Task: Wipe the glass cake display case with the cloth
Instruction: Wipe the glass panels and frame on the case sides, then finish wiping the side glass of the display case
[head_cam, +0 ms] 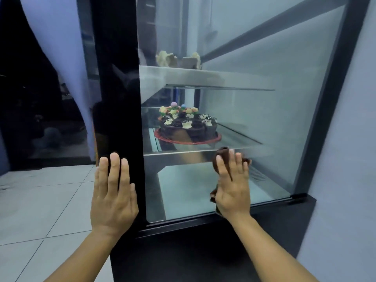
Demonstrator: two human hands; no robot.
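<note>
Hands, two, bare, both in use.

Left hand: fingers straight and close together, palm flat against the black corner post of the display case, holding nothing. I read it as a brace.

Right hand: fingers straight and slightly spread, palm pressing the cloth onto the side glass, low on the pane, near the bottom frame.

Cloth: dark brown, small, bunched. Folds show above the fingertips, between two fingers and below the heel of the hand. I judge it soft, light and limp. It may creep out from under a flat palm, so I would gather the loose edges under the fingers rather than pinch one corner.

Glass: large pane in a dark frame, hazy across most of its face. I judge it stiff, smooth, slippery and breakable. I would press evenly and moderately, away from the edges, and put my weight on the post, not the pane.

Contents, not to be handled: chocolate cake with coloured toppings on a red board, on the middle shelf; pale items, too unclear to name, on the upper shelf.

Surroundings: pale tiled floor at left, light curtain at upper left, black base under the case.

Progress, judged: wiping is under way low down, and the upper glass looks untreated.
</note>
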